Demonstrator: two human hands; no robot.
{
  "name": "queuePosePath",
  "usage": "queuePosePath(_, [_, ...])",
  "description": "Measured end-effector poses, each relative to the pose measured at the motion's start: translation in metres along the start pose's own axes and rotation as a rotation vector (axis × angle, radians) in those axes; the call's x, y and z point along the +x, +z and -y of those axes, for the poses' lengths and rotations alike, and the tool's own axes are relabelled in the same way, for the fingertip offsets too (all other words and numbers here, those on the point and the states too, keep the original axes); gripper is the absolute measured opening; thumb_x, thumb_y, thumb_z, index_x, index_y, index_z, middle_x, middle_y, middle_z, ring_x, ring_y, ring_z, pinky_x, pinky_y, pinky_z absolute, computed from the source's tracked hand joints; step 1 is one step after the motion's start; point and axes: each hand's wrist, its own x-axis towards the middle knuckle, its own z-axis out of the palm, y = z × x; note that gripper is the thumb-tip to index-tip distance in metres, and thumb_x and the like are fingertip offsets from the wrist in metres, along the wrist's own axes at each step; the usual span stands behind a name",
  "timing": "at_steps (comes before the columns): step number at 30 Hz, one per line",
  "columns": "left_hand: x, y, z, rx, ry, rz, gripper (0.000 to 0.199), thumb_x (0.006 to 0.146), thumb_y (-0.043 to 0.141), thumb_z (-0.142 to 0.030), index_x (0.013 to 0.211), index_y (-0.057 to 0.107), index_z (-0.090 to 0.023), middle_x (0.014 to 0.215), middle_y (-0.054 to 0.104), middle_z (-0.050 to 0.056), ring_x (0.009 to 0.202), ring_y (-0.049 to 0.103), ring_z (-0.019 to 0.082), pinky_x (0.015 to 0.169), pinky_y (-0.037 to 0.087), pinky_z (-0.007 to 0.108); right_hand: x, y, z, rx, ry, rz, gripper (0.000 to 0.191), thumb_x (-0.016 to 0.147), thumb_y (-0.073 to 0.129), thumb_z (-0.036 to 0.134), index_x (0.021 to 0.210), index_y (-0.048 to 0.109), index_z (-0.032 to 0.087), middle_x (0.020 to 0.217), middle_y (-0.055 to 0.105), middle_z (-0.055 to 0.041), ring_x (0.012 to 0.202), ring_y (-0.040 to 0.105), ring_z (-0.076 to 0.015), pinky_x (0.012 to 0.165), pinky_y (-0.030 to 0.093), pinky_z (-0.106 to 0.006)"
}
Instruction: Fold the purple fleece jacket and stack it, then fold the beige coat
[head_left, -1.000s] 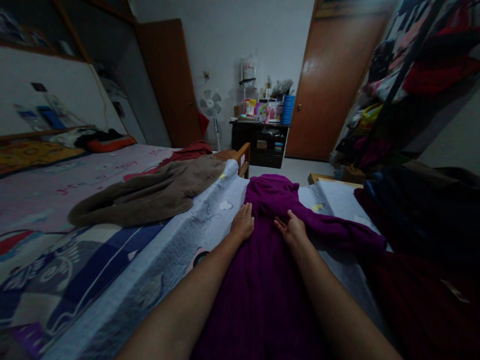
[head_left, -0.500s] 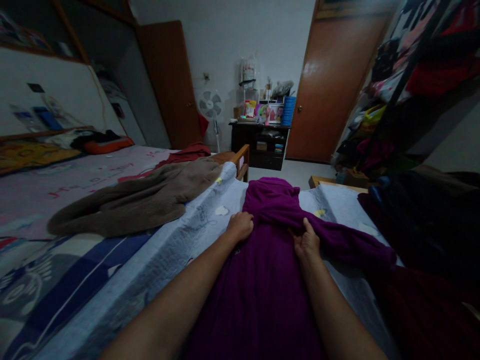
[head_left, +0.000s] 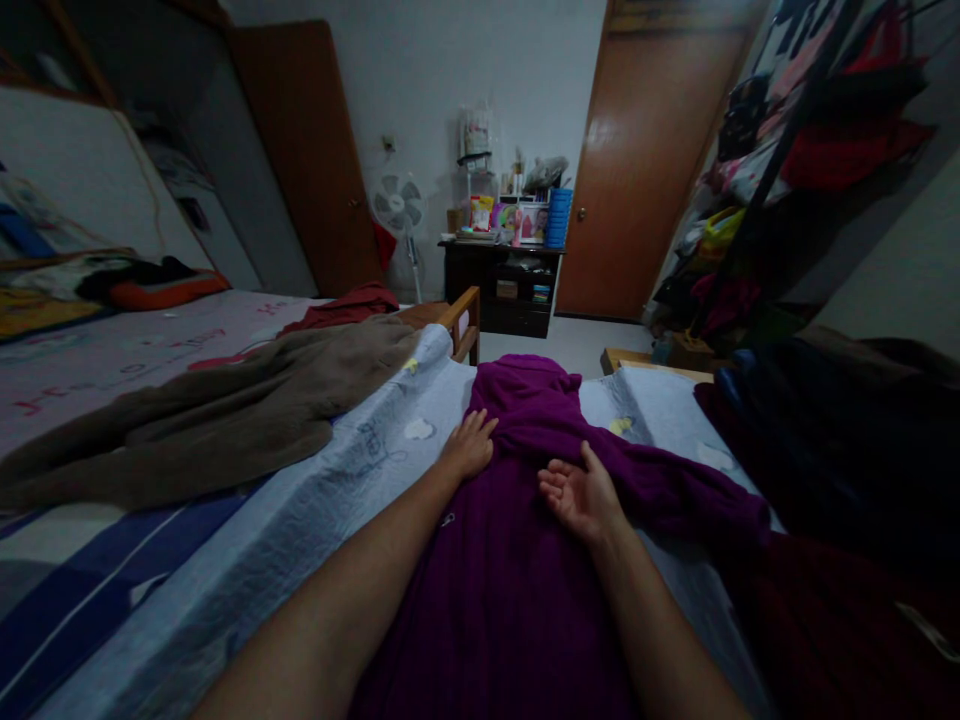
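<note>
A purple garment (head_left: pixel 517 580) lies lengthwise on the light blue bedding (head_left: pixel 375 480), its collar at the far end and one sleeve (head_left: pixel 675 480) stretched out to the right. My left hand (head_left: pixel 471 443) rests flat on the garment's left edge below the collar, fingers apart. Palm turned up, my right hand (head_left: pixel 581 492) is over the garment beside the base of that sleeve, with its fingers loosely spread and nothing in them. A small zipper pull (head_left: pixel 448 519) shows near my left forearm.
A brown garment (head_left: pixel 247 400) lies to the left. Dark folded clothes (head_left: pixel 847 430) and a dark red one (head_left: pixel 847 620) are at the right. Beyond the bed are a wooden rail (head_left: pixel 461 312), a fan (head_left: pixel 400 205) and a black cabinet (head_left: pixel 517 318).
My right hand has let go of the cloth near the sleeve and turned palm up. The fingers of my left hand have straightened out. The view has shifted a little to the right.
</note>
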Motion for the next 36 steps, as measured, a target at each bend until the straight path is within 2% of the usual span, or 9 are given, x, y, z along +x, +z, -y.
queuePosePath(2, [-0.002,-0.001,0.000,0.026,0.005,0.000,0.054,0.093,0.034,-0.026,0.147,0.036,-0.018,0.157,0.028,0.011,0.145,0.022,0.027,0.115,0.025,0.043,-0.007,0.008,0.004,-0.155,0.013,0.174,0.046,0.093,0.039,0.053,0.078,0.058,0.014,0.063,0.067,-0.0091,0.050,0.062,-0.0156,0.042,0.044,-0.022])
queuePosePath(5, [-0.003,0.000,-0.001,0.035,-0.010,-0.004,0.054,0.093,0.036,-0.026,0.147,0.035,-0.020,0.157,0.027,0.010,0.145,0.023,0.026,0.115,0.026,0.043,0.000,0.018,0.025,-0.354,-0.334,0.163,0.030,0.084,0.058,0.046,0.082,0.059,0.016,0.071,0.069,-0.0056,0.058,0.063,-0.0151,0.051,0.047,-0.023])
queuePosePath(9, [-0.004,0.001,-0.001,0.031,-0.013,-0.032,0.053,0.093,0.037,-0.026,0.146,0.037,-0.020,0.157,0.029,0.010,0.145,0.024,0.025,0.115,0.026,0.042,0.036,0.011,0.068,-0.959,-0.787,-0.367,0.027,0.078,0.059,0.041,0.082,0.065,0.015,0.089,0.071,-0.0093,0.086,0.064,-0.0216,0.079,0.049,-0.034])
queuePosePath(13, [-0.006,-0.002,-0.002,0.030,-0.007,-0.033,0.053,0.093,0.037,-0.026,0.145,0.038,-0.020,0.156,0.030,0.010,0.144,0.026,0.025,0.115,0.026,0.042,0.068,-0.014,0.090,-1.628,-0.600,-0.777,0.047,0.082,0.057,0.046,0.109,0.065,0.009,0.118,0.063,-0.0225,0.117,0.054,-0.0340,0.100,0.035,-0.050])
queuePosePath(17, [-0.006,-0.003,-0.002,0.038,-0.011,-0.025,0.053,0.093,0.037,-0.026,0.146,0.037,-0.020,0.157,0.029,0.010,0.145,0.024,0.024,0.115,0.027,0.041,0.078,-0.031,0.089,-1.878,-0.348,-0.626,0.058,0.084,0.050,0.061,0.108,0.066,0.011,0.113,0.067,-0.0200,0.112,0.058,-0.0351,0.098,0.034,-0.053])
queuePosePath(21, [-0.007,-0.002,-0.003,0.025,-0.020,-0.019,0.055,0.093,0.037,-0.025,0.148,0.033,-0.020,0.158,0.025,0.010,0.145,0.023,0.025,0.114,0.028,0.043,0.072,-0.028,0.102,-1.932,-0.541,-0.481,0.034,0.083,0.060,0.042,0.104,0.067,0.016,0.104,0.070,-0.0125,0.096,0.064,-0.0260,0.081,0.044,-0.034])
queuePosePath(25, [-0.009,0.000,-0.005,0.034,-0.055,-0.133,0.064,0.091,0.042,-0.027,0.151,0.024,-0.018,0.161,0.014,0.011,0.147,0.015,0.026,0.116,0.024,0.045,0.061,-0.024,0.119,-1.913,-0.794,-0.690,0.031,0.086,0.056,0.035,0.111,0.064,0.020,0.105,0.068,-0.0102,0.096,0.061,-0.0247,0.080,0.043,-0.033])
queuePosePath(31, [-0.007,-0.003,-0.004,0.030,0.006,-0.017,0.055,0.093,0.035,-0.027,0.147,0.035,-0.017,0.157,0.029,0.009,0.145,0.024,0.024,0.115,0.027,0.043,0.062,-0.016,0.092,-1.987,-0.682,-0.963,0.038,0.087,0.046,0.018,0.122,0.059,0.011,0.131,0.052,-0.0226,0.123,0.044,-0.0364,0.098,0.031,-0.053])
queuePosePath(36, [-0.006,-0.010,-0.006,0.034,0.021,0.002,0.055,0.093,0.036,-0.028,0.147,0.036,-0.017,0.157,0.028,0.010,0.145,0.024,0.025,0.115,0.027,0.044,0.075,0.022,0.048,-2.012,-0.981,-0.568,0.057,0.092,0.042,0.033,0.146,0.036,0.019,0.157,0.025,-0.0097,0.145,0.013,-0.0281,0.114,0.007,-0.051])
